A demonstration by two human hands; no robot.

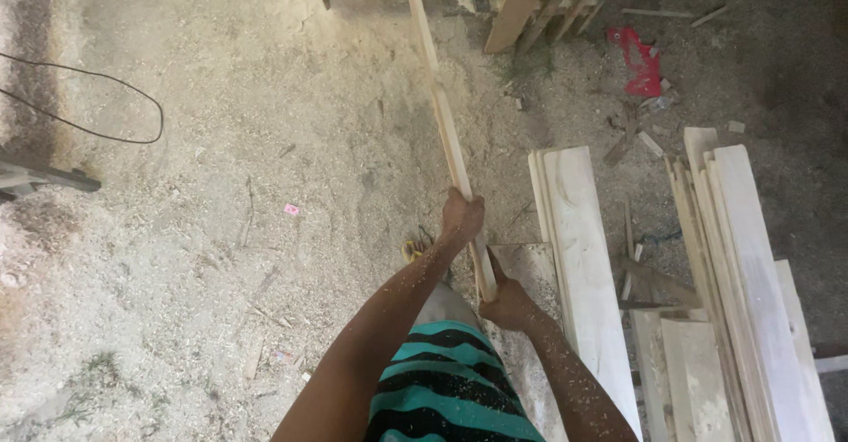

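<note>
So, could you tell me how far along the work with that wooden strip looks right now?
Done, by the look of it: sawdust covers the floor, and planks lie stacked on the right. In hand: the left hand and right hand both grip one long strip, pointing away towards the timber at the top. Left: the pictures cannot settle it; the strip is not yet laid with either stack.

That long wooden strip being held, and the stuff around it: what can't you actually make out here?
Head view only:
- Wooden strip: its far end runs off the top edge; the left hand and right hand cover parts of it.
- Stacked boards: cut off by the bottom and right edges.
- Black cable: leaves the left edge.
- Red object: too small and crumpled to identify.
</note>
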